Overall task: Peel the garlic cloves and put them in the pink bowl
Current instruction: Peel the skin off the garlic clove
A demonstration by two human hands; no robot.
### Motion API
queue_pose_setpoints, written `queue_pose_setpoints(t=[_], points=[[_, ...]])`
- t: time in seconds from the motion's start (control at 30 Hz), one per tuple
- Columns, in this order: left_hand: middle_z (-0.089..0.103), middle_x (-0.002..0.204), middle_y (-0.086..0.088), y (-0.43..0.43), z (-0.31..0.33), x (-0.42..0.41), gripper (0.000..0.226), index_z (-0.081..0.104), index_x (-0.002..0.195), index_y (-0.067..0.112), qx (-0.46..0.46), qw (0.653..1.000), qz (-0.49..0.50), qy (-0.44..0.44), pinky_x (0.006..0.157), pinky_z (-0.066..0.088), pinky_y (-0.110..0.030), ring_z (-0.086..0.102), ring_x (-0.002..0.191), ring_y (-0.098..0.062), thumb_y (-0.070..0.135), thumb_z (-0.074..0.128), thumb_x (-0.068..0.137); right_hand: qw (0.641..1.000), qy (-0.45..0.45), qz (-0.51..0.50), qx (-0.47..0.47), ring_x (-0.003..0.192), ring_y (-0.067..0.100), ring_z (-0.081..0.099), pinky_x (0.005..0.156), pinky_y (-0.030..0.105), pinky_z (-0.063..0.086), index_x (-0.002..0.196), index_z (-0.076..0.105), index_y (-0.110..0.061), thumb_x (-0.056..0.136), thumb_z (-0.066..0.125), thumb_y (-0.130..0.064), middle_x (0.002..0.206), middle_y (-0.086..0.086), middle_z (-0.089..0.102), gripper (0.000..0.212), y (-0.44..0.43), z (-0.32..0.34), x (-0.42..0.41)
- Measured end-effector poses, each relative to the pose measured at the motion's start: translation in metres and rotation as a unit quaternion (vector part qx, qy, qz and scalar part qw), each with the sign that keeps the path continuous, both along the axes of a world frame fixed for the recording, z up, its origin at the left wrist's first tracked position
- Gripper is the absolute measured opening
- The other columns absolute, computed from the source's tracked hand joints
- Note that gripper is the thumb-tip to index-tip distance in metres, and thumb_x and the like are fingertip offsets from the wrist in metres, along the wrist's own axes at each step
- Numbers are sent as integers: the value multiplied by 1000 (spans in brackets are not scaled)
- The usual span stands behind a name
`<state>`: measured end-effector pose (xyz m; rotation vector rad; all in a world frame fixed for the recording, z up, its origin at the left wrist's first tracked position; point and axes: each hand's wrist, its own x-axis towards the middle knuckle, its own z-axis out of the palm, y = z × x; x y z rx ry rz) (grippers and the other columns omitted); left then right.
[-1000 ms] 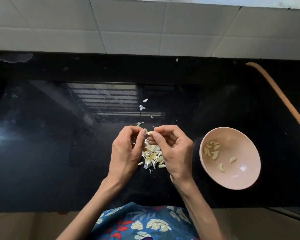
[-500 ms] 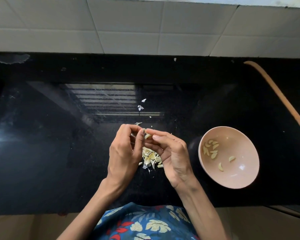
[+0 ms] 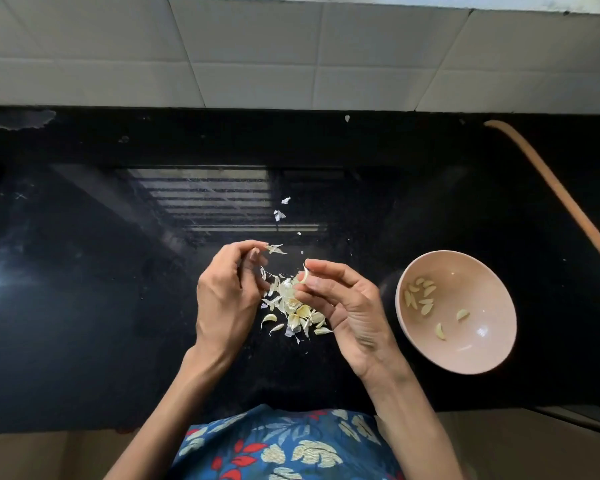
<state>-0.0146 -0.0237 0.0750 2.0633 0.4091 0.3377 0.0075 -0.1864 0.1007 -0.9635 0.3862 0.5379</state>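
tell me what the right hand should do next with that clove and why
Probably swing the right hand over the pink bowl and drop the clove: it looks peeled, the left hand pinches a loose skin, and the bowl lies just beside it.

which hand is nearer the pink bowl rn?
Right. The right hand, pinching a clove, is just left of the bowl, apart from its rim. The left hand is farther left, beyond the peel pile.

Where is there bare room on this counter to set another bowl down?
The black counter is bare left of the left hand. Another strip runs along the tiled wall, beyond stray scraps. Crowded: the peel pile between both hands, and the pink bowl beside the right hand.
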Motion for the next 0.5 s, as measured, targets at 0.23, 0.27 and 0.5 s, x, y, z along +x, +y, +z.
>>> queue_pose_setpoints(t=[0.23, 0.27, 0.5], points=[[57, 62, 11, -2, 0, -1, 13, 65, 108, 18, 54, 995, -73, 47, 57, 48, -24, 56, 55, -6, 14, 62, 96, 999, 12, -4, 40, 76, 22, 71, 73, 26, 61, 100, 75, 2, 77, 66, 5, 93, 22, 72, 25, 0, 3, 0], [59, 62, 10, -2, 2, -1, 8, 67, 102, 18, 45, 995, -72, 49, 56, 48, -24, 58, 56, -7, 15, 66, 94, 999, 14, -4, 40, 77, 22, 71, 74, 26, 61, 100, 76, 2, 76, 66, 5, 94, 22, 72, 26, 0, 3, 0], [67, 57, 8, 2, 7, -1, 29, 65, 64, 20, 25, 996, -5, 85, 55, 53, -35, 61, 51, -9, 38, 86, 74, 1000, 5, -7, 13, 84, 17, 69, 77, 22, 58, 99, 78, 0, 71, 72, 7, 89, 10, 72, 29, 0, 0, -1]])
